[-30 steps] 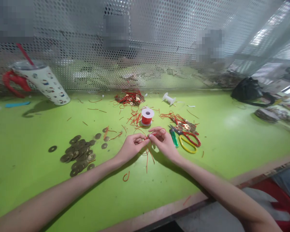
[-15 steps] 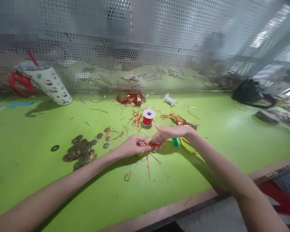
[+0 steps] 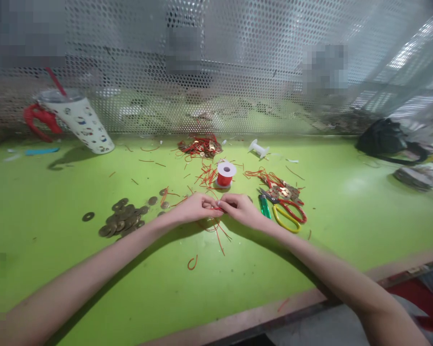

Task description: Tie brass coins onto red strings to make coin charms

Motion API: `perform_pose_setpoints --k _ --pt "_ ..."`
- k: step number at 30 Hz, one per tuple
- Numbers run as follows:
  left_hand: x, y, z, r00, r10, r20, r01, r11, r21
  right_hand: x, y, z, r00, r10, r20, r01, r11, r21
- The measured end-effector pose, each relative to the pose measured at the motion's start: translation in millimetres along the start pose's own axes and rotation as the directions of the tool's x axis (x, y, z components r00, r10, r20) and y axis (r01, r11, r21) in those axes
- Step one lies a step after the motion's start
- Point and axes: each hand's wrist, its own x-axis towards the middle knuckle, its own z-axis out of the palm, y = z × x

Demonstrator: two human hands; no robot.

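Left hand: pinching thin red cord
Right hand: apparently pinching it alongside
Cord: between fingertips, near the smooth green tabletop
Cord step: finger-working, seemingly; next move calls for steady pinches

Left hand and right hand pinch red cord at the frame's centre.
Thin red strands fan over the green table just below; a red-wound spool stands just above, coins lie centre-left, scissors right of centre, a patterned tumbler upper left.
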Motion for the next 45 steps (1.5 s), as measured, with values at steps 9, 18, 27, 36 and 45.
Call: perform_pose_setpoints --k 9,18,27,36,45 --pt "-0.6 0.9 3.0 0.99 -0.095 0.108 0.103 0.993 -0.061 -3.8 8.7 8.3 0.995 0.046 -0.088 -0.026 0.975 0.22" --pt "-4.0 6.1 5.0 0.988 -0.091 0.122 0.102 0.991 -0.084 -6.8 5.7 11.9 0.987 0.035 -0.156 -0.011 0.988 0.157" --pt "-6.5 12.2 9.4 0.995 -0.039 0.091 0.045 0.997 -0.065 -6.3 5.2 13.2 0.982 0.046 -0.181 -0.022 0.991 0.132" --pt "-4.4 9.6 7.8 0.99 -0.033 0.139 0.042 0.997 -0.067 -2.1 9.0 5.7 0.998 0.031 -0.057 -0.011 0.946 0.324" --pt "-8.5 4.8 15.4 0.993 0.022 -0.115 -0.034 0.995 -0.098 -0.5 5.1 -7.2 0.975 0.047 -0.216 0.006 0.972 0.237"
